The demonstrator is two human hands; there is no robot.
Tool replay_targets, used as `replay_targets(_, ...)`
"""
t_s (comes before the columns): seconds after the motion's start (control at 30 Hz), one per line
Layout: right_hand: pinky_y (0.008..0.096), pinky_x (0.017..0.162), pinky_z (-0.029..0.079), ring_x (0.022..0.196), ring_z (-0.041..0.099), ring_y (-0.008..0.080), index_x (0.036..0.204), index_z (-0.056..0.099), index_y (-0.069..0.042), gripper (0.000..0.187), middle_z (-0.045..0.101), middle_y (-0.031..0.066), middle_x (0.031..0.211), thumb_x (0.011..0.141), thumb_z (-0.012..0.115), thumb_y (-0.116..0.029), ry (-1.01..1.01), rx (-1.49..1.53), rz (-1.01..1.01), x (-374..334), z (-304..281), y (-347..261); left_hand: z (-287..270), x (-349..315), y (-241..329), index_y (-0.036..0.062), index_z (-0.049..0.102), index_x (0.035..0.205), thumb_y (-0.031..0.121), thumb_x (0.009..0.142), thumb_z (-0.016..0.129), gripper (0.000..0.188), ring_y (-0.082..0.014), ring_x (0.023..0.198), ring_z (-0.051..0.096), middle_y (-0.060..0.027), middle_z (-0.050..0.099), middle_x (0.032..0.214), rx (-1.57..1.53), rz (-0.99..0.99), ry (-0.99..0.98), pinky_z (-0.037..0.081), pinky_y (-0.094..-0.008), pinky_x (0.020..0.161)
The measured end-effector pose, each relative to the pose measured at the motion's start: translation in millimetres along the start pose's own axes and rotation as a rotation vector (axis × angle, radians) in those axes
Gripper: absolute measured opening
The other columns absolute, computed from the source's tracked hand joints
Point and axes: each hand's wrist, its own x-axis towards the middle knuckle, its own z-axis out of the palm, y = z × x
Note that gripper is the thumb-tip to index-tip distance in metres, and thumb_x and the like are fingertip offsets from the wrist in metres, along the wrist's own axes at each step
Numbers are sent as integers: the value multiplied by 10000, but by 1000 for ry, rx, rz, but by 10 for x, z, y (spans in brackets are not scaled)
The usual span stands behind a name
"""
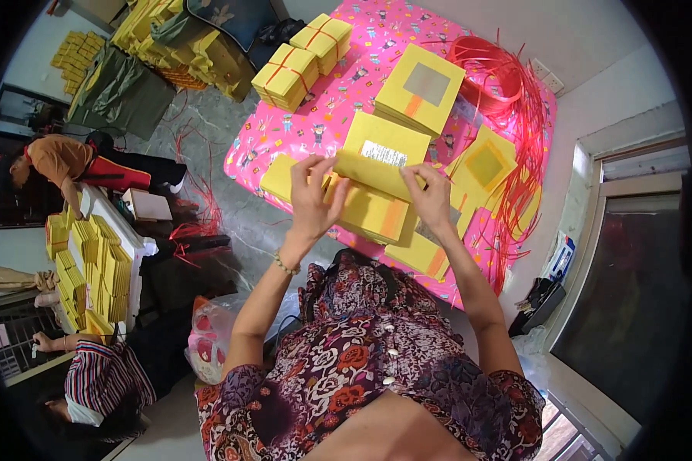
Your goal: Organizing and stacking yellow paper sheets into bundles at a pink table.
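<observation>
In front of me, both hands are at a yellow paper sheet (370,170), its near part bent up over a stack of yellow paper (365,213). My left hand (312,194) has thumb and forefinger at the sheet's left corner, the other fingers bent. At the right corner my right hand (430,194) pinches the edge between thumb and fingertips. Just beyond the sheet lies a yellow paper piece with a white printed label (384,152). A thicker yellow stack with a silvery square (427,83) sits farther back. More yellow paper (419,252) lies under my right wrist.
A pink patterned cloth (254,146) covers the table. Yellow bundles tied with red strips (286,75) stand at its far left; loose red strips (507,84) spread along the right edge. At left, two other people work beside a table with yellow stacks (100,265). A window (623,269) is at right.
</observation>
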Motion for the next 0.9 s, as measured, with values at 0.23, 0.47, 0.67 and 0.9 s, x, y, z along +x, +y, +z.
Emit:
replay_targets(0.23, 411, 789, 500, 889, 677, 329, 925, 713, -3, 310, 697, 170, 927, 939, 633, -302, 126, -140, -52, 686, 42, 465, 450, 71, 122, 126, 558, 1310, 160, 790, 747, 554, -368, 1174, 495, -181, 511, 1283, 15, 219, -360, 420, -475, 978)
replay_targets(0.47, 436, 743, 483, 841, 624, 327, 899, 696, -43, 248, 638, 131, 876, 916, 653, -286, 201, -471, -240, 874, 76, 454, 689, 4, -23, 248, 406, 1485, 544, 889, 591, 691, -443, 1375, 287, -227, 336, 1497, 280, 248, -543, 276, -556, 1091)
replay_targets(0.67, 434, 802, 494, 892, 622, 333, 964, 691, -35, 196, 655, 140, 969, 911, 632, -215, 26, -477, -251, 1033, 151, 367, 784, -48, -120, 257, 392, 1500, 591, 912, 530, 690, -447, 1379, 286, -232, 325, 1513, 306, 258, -551, 231, -558, 1112)
replay_targets(0.9, 448, 894, 486, 1036, 618, 368, 1135, 648, -29, 278, 645, 178, 1063, 948, 590, -225, -150, -368, -160, 1073, 341, 354, 812, -19, -148, 252, 374, 1514, 533, 912, 567, 691, -450, 1399, 268, -235, 325, 1510, 267, 255, -570, 215, -568, 1132)
